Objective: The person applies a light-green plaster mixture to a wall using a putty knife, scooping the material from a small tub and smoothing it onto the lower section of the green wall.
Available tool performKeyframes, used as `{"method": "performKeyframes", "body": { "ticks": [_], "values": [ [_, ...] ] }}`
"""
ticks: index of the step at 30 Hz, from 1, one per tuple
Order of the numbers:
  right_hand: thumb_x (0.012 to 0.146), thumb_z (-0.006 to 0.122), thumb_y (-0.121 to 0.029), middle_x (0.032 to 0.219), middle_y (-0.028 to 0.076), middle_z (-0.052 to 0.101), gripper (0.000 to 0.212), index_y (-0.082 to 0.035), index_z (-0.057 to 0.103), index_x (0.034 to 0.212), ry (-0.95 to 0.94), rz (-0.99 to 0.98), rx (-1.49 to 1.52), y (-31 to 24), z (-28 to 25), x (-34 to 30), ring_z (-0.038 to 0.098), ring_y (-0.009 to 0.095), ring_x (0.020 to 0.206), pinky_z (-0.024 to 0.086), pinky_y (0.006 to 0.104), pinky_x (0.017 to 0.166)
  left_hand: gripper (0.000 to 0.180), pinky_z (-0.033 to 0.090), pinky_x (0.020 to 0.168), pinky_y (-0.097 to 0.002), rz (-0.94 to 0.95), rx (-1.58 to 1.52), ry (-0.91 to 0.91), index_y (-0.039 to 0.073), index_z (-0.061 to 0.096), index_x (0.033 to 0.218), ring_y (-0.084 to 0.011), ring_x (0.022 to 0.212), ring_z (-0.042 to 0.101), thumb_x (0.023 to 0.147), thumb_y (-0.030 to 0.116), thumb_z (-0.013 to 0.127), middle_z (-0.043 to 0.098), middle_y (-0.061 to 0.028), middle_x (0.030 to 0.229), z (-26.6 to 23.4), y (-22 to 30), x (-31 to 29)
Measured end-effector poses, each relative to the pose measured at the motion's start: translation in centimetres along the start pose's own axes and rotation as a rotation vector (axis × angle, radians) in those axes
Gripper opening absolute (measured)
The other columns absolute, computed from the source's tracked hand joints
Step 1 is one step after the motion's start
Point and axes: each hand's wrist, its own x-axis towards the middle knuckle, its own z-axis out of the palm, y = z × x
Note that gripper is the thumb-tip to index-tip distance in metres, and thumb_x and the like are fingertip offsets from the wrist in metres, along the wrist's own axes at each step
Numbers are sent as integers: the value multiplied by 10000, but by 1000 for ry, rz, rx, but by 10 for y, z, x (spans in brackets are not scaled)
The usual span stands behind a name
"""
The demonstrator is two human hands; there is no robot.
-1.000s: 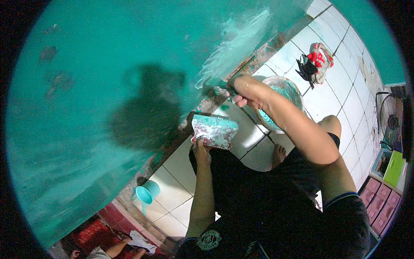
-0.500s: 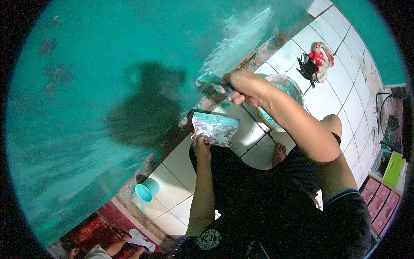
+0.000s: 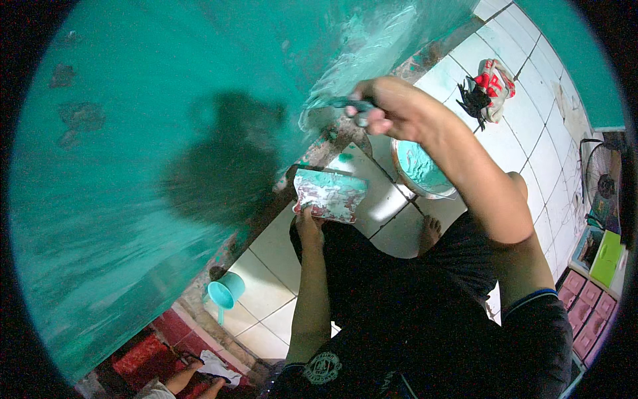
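Observation:
My right hand [image 3: 392, 110] is closed round the dark handle of a putty knife [image 3: 349, 103], whose blade is at the lower part of the green wall [image 3: 153, 73]. Whether the blade touches the wall is hard to tell. A pale, wet putty smear [image 3: 369, 56] spreads over the wall beside it. In front of my knees, my left hand [image 3: 310, 225] grips the near edge of a wide, flat putty spreader [image 3: 331, 196] streaked with white, teal and dark red. Under my right forearm stands a round bucket [image 3: 396, 165] of teal putty [image 3: 420, 166], partly hidden by the arm.
A light-blue dipper [image 3: 226, 290] lies on white floor tiles [image 3: 266, 266] by the wall's foot. Farther off are a red-and-white bag [image 3: 495, 86] with black cloth, a fan [image 3: 603, 186] and pink drawers [image 3: 585, 306]. Another person's legs [image 3: 183, 379] show at lower left.
My right hand has moved up and slightly right with the putty knife, uncovering more of the putty in the bucket. My left hand and the spreader have barely shifted.

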Motion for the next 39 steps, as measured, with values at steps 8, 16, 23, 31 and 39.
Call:
{"method": "performKeyframes", "body": {
  "ticks": [8, 16, 23, 31, 39],
  "values": [
    [882, 360, -50, 681, 60, 478, 98, -23, 451, 858, 102, 79, -91, 51, -11, 67, 306, 66, 425, 215, 196, 323, 316, 455, 831, -385, 99, 98, -66, 51, 504, 1134, -303, 963, 549, 836, 122, 584, 564, -141, 1112, -15, -16, 13],
    [895, 379, -78, 686, 56, 469, 135, 12, 458, 833, -6, -44, -108, -11, 14, 18, 318, 62, 429, 225, 196, 312, 268, 466, 808, -364, 8, 73, -10, 56, 531, 1089, -258, 959, 544, 840, 154, 543, 562, -119, 1058, -5, 2, 0],
    [883, 406, -137, 734, 57, 514, 178, -13, 523, 833, 297, -59, -405, 65, -51, 61, 398, 95, 451, 295, 238, 329, 293, 503, 644, -287, -132, -162, 58, 26, 534, 1067, -152, 812, 587, 831, 194, 581, 579, -47, 934, -12, -12, 16],
    [797, 496, -216, 780, 274, 598, 318, 69, 605, 706, 726, -649, -945, 137, -4, 186, 589, 427, 822, 469, 433, 789, 389, 509, 672, -310, -57, -32, 21, 19, 487, 1170, -196, 888, 583, 833, 190, 582, 558, -83, 1043, 7, -12, 12],
    [794, 531, -104, 807, 308, 579, 204, 85, 570, 860, 651, -591, -681, 170, 57, 104, 571, 470, 882, 436, 518, 793, 362, 515, 729, -320, -58, -70, 82, 13, 471, 1201, -207, 989, 559, 863, 128, 526, 545, -114, 1110, -1, 8, 1]
  ]
}}
